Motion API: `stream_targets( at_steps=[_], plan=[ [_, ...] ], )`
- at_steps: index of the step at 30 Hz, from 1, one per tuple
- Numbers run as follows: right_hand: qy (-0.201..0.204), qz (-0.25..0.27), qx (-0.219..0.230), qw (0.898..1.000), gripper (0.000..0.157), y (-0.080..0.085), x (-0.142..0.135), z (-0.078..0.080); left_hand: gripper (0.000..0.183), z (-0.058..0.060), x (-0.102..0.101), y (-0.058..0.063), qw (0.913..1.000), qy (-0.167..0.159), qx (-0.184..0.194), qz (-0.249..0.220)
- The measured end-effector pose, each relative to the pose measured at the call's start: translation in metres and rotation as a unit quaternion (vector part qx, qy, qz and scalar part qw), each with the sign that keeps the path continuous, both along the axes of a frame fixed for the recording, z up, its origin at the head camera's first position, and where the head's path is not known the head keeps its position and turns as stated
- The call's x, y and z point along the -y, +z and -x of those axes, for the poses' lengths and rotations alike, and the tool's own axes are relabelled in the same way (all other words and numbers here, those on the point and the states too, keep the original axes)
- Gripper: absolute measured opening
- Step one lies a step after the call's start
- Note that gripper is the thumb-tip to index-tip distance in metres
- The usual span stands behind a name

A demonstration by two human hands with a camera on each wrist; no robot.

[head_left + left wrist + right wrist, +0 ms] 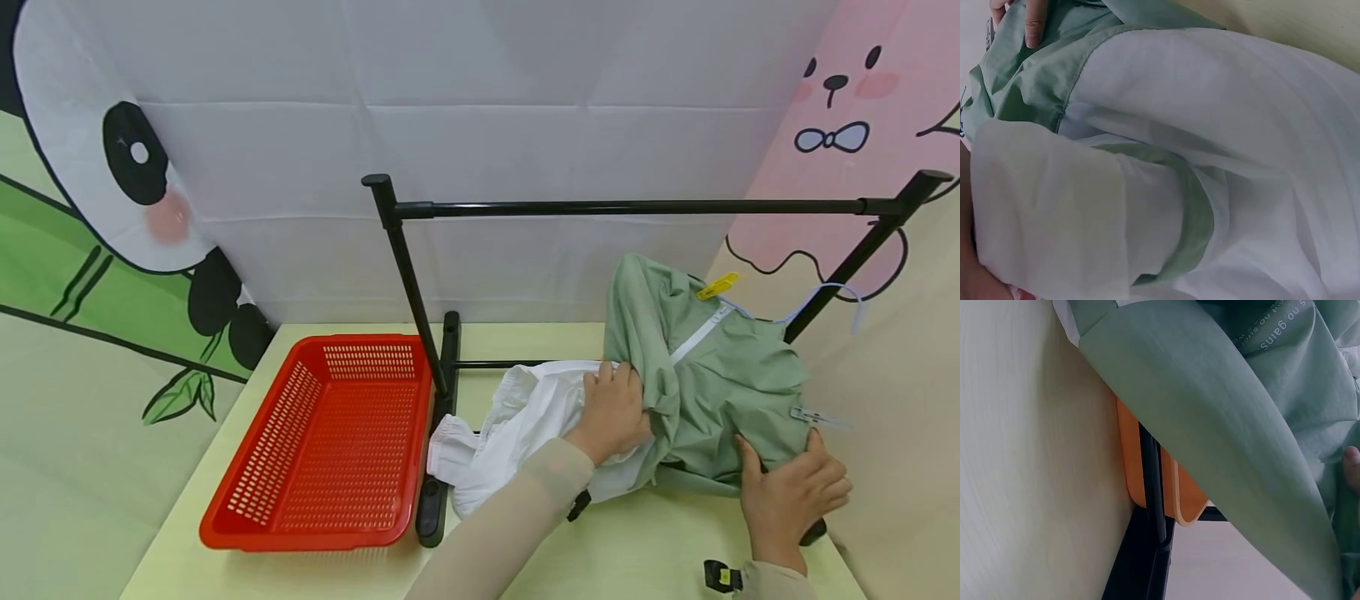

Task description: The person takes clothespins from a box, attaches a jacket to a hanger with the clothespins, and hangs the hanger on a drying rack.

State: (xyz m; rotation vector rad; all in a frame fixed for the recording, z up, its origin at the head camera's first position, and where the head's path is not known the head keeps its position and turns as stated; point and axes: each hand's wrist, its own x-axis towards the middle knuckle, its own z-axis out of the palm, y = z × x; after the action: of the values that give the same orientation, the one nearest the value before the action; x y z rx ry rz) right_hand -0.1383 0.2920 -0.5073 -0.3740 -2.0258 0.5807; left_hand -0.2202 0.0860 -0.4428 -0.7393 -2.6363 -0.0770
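Observation:
A sage-green and white jacket (720, 375) lies bunched at the rack's right side, a white strip running down its green front. My left hand (611, 412) grips the cloth where white meets green; in the left wrist view a white fold (1054, 206) hides most of its fingers. At the lower right of the green part, my right hand (795, 492) rests with thumb and index finger spread wide on the cloth. A pale blue hanger (821, 287) shows at the neck opening. A yellow clip (717, 286) sits at the shoulder, and a clear clip (817, 417) is beside my right index finger.
A black rack (637, 208) stands on the pale yellow table (637, 558), its top bar above and behind the jacket. To its left is a red perforated basket (337, 450), close against the rack's left foot (431, 508). Cartoon-printed cloth backs the table.

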Motion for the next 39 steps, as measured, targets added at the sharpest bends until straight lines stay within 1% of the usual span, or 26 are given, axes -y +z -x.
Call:
stream_targets(
  at_steps=[4, 8, 11, 14, 18, 25, 32, 35, 39],
  plan=[
    [0.01, -0.014, -0.003, 1.0, 0.093, 0.002, 0.0, 0.001, 0.025, 0.002, 0.005, -0.002, 0.9999, 0.013, -0.001, -0.002],
    [0.017, -0.022, 0.006, 1.0, 0.093, 0.004, -0.001, 0.002, 0.023, 0.005, 0.011, -0.005, 0.9998, 0.018, -0.003, -0.006],
    [0.018, -0.02, 0.019, 0.999, 0.095, 0.005, -0.002, 0.002, 0.022, 0.007, 0.015, -0.007, 0.9997, 0.019, -0.012, -0.003],
    [0.017, -0.018, 0.023, 0.999, 0.099, 0.006, -0.003, 0.003, 0.023, 0.009, 0.019, -0.009, 0.9996, 0.022, -0.016, 0.005],
    [0.016, -0.018, 0.024, 0.999, 0.101, 0.007, -0.002, 0.002, 0.026, 0.011, 0.024, -0.012, 0.9994, 0.029, -0.008, 0.014],
    [0.023, -0.02, 0.037, 0.999, 0.101, 0.008, -0.001, 0.001, 0.03, 0.016, 0.034, -0.018, 0.999, 0.042, 0.007, 0.011],
    [0.027, -0.032, 0.025, 0.999, 0.099, 0.006, -0.002, 0.002, 0.043, 0.022, 0.046, -0.025, 0.9974, 0.062, 0.02, 0.03],
    [0.032, -0.039, 0.021, 0.999, 0.096, 0.006, -0.003, 0.003, 0.05, 0.027, 0.052, -0.029, 0.9963, 0.078, 0.018, 0.033],
    [0.035, -0.043, 0.02, 0.998, 0.095, 0.005, -0.002, 0.002, 0.062, 0.034, 0.061, -0.033, 0.9935, 0.1, 0.032, 0.043]
  ],
)
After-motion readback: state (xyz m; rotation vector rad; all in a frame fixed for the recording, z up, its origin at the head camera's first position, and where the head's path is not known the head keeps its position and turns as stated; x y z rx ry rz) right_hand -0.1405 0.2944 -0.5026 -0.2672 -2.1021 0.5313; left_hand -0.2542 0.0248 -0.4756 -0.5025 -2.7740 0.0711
